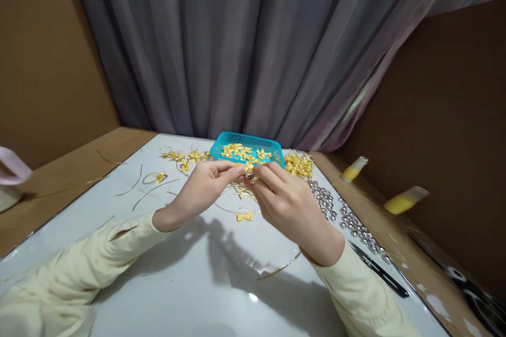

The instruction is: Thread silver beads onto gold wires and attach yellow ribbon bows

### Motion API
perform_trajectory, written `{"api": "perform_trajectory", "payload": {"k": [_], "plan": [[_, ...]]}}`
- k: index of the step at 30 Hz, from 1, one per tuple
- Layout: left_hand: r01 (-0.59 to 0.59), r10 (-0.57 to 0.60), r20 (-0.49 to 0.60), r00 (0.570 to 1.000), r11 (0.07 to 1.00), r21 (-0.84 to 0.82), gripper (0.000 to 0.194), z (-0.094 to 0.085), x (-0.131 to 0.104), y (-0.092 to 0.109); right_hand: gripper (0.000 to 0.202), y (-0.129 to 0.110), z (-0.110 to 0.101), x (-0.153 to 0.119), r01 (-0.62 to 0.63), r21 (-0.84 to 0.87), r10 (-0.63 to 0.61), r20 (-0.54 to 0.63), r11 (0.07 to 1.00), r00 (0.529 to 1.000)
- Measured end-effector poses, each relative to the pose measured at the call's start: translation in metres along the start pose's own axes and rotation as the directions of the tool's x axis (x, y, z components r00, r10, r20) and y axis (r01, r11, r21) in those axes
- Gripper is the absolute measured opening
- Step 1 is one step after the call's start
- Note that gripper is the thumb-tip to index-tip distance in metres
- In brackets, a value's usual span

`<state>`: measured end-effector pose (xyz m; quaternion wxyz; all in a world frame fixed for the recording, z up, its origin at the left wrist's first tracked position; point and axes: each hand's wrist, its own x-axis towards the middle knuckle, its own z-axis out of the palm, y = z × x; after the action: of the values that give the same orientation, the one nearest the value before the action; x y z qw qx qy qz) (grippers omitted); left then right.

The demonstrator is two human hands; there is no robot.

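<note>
Both hands meet above the white board, in front of the blue basket (248,140). My left hand (203,187) pinches a yellow ribbon bow (249,167) from the left, thumb and fingers together. From the right, my right hand (286,197) closes its fingers on the same bow. A small silver bell (249,174) shows just under the bow, between the fingertips. Below the hands a loose yellow bow (244,216) lies on the board. Gold wires (243,191) lie partly hidden behind the fingers.
Finished-looking bow loops (174,155) lie at the back left, a yellow pile (299,164) at the back right. Silver bells (358,226) spread along the right side beside black tweezers (379,269). Two yellow-filled bottles (406,200) and dark scissors (470,287) are farther right.
</note>
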<state>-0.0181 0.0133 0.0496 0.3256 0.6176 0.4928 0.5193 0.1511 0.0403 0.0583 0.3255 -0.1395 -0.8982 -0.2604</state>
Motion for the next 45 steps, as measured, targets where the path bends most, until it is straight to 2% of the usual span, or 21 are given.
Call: {"api": "perform_trajectory", "payload": {"k": [2, 4, 6, 7, 8, 9, 10, 11, 13, 14, 15, 16, 20, 26, 31, 34, 38, 45], "plan": [[0.002, -0.002, 0.003, 1.000, 1.000, 0.023, 0.026, 0.000, 0.000, -0.001, 0.026, 0.004, 0.010, -0.002, -0.032, 0.045, 0.031, 0.022, 0.998, 0.999], [0.005, -0.005, 0.011, 1.000, 1.000, 0.020, 0.026, -0.001, 0.001, -0.002, 0.029, 0.009, 0.017, -0.003, -0.111, 0.183, 0.106, 0.033, 0.977, 0.994], [-0.006, 0.006, 0.019, 1.000, 1.000, -0.009, 0.024, -0.002, 0.002, -0.002, 0.030, 0.014, 0.020, -0.003, -0.213, 0.390, 0.205, 0.064, 0.896, 0.977], [-0.018, 0.018, 0.018, 1.000, 1.000, -0.022, 0.024, -0.002, 0.002, -0.002, 0.029, 0.017, 0.019, -0.002, -0.278, 0.503, 0.264, 0.101, 0.818, 0.959], [-0.030, 0.030, 0.013, 0.999, 0.999, -0.028, 0.024, -0.002, 0.003, -0.002, 0.029, 0.019, 0.019, -0.002, -0.355, 0.614, 0.331, 0.158, 0.705, 0.930], [-0.038, 0.038, 0.006, 0.999, 0.999, -0.023, 0.024, -0.002, 0.003, -0.002, 0.030, 0.022, 0.017, -0.001, -0.432, 0.711, 0.390, 0.237, 0.554, 0.890], [-0.045, 0.045, 0.000, 0.999, 0.999, -0.011, 0.025, -0.002, 0.004, -0.002, 0.031, 0.024, 0.016, 0.000, -0.498, 0.787, 0.430, 0.332, 0.365, 0.840], [-0.049, 0.049, -0.004, 0.999, 0.999, 0.000, 0.026, -0.003, 0.004, -0.003, 0.032, 0.026, 0.016, 0.000, -0.542, 0.829, 0.448, 0.437, 0.135, 0.780], [-0.051, 0.051, -0.006, 0.999, 0.999, 0.002, 0.025, -0.003, 0.005, -0.004, 0.030, 0.030, 0.016, 0.001, -0.551, 0.778, 0.388, 0.628, -0.302, 0.674], [-0.052, 0.052, -0.005, 0.999, 0.999, -0.007, 0.025, -0.003, 0.006, -0.005, 0.027, 0.032, 0.018, 0.002, -0.539, 0.714, 0.332, 0.692, -0.447, 0.641], [-0.050, 0.050, -0.003, 0.999, 0.999, -0.019, 0.025, -0.003, 0.006, -0.006, 0.023, 0.033, 0.020, 0.002, -0.535, 0.651, 0.281, 0.737, -0.539, 0.614], [-0.046, 0.046, -0.005, 0.999, 0.998, -0.031, 0.024, -0.002, 0.006, -0.007, 0.019, 0.035, 0.022, 0.001, -0.540, 0.602, 0.241, 0.768, -0.589, 0.593], [-0.017, 0.015, -0.024, 1.000, 0.997, -0.081, 0.024, -0.003, 0.008, -0.009, 0.018, 0.044, 0.033, -0.002, -0.549, 0.523, 0.202, 0.818, -0.652, 0.539], [0.000, 0.007, 0.046, 0.999, 0.986, -0.164, 0.025, -0.004, 0.005, -0.004, 0.024, 0.073, 0.054, -0.019, -0.481, 0.496, 0.302, 0.853, -0.723, 0.426], [-0.039, 0.062, 0.097, 0.993, 0.974, -0.223, 0.023, -0.004, 0.000, 0.000, 0.013, 0.093, 0.082, -0.038, -0.457, 0.467, 0.357, 0.881, -0.757, 0.310], [-0.084, 0.110, 0.101, 0.989, 0.969, -0.232, 0.024, -0.004, -0.002, 0.000, 0.018, 0.097, 0.096, -0.047, -0.462, 0.439, 0.360, 0.898, -0.771, 0.252], [-0.106, 0.135, 0.107, 0.985, 0.963, -0.247, 0.023, -0.004, -0.004, 0.000, 0.023, 0.096, 0.103, -0.052, -0.473, 0.407, 0.345, 0.914, -0.781, 0.216], [-0.129, 0.161, 0.108, 0.981, 0.957, -0.259, 0.022, -0.005, -0.005, -0.005, 0.025, 0.096, 0.105, -0.053, -0.480, 0.372, 0.314, 0.928, -0.795, 0.199]]}}
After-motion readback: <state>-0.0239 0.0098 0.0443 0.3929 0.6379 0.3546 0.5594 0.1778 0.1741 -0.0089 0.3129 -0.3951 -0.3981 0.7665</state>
